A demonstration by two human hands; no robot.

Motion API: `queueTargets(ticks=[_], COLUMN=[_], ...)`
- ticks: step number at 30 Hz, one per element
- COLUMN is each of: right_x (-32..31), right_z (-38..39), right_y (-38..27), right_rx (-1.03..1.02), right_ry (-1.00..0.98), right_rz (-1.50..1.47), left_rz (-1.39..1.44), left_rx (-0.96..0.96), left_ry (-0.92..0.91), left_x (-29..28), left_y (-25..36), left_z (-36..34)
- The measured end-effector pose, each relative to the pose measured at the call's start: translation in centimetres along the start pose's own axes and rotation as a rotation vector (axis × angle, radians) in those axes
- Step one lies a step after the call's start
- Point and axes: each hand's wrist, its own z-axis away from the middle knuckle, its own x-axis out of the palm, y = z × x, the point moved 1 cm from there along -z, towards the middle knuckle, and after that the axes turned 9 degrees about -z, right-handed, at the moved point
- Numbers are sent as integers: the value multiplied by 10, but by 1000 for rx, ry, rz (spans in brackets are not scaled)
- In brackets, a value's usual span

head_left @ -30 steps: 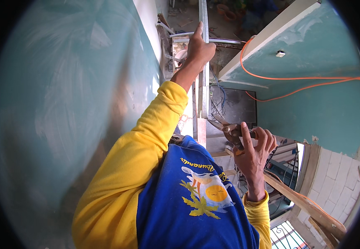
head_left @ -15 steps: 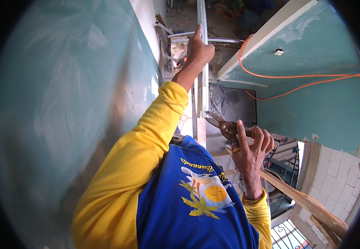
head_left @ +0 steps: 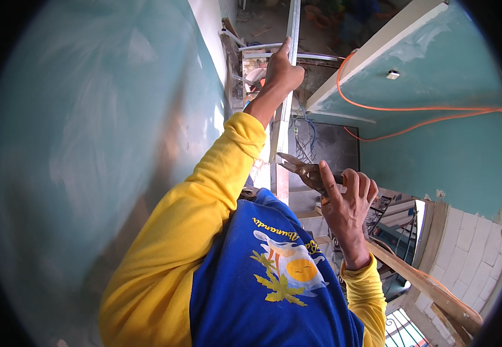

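hands [head_left: 285, 74] [head_left: 349, 205]: 2 | snips [head_left: 308, 173]: 1 | held metal channel [head_left: 284, 127]: 1 | yellow sleeves [head_left: 204, 185]: 2 | white wall fitting [head_left: 392, 74]: 1

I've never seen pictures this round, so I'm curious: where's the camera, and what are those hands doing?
There's no machine here, just a person using bare hands. A wide camera on the head looks down, so straight edges bend near the rim. The left hand holds a long metal bar. The right hand holds snips, a cutting tool, their cutting end at the bar's near end. A blue-green wall fills the left; an orange cord runs across the right.
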Motion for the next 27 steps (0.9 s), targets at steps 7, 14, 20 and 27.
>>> queueTargets(ticks=[7, 14, 20, 27], right_x=[-1, 11, 29, 18], right_z=[-13, -32, -45, -58], right_y=[7, 31, 51, 53], right_rx=[55, 140, 105, 24], right_ry=[-272, -692, -963, -904], right_rz=[-320, -679, -931, -850], left_rz=[41, -83, -30, 339], left_rx=[11, 171, 347, 156], left_ry=[-55, -12, 25, -254], left_x=[-14, -11, 2, -16], left_y=[8, 14, 11, 13], left_z=[17, 34, 50, 47])
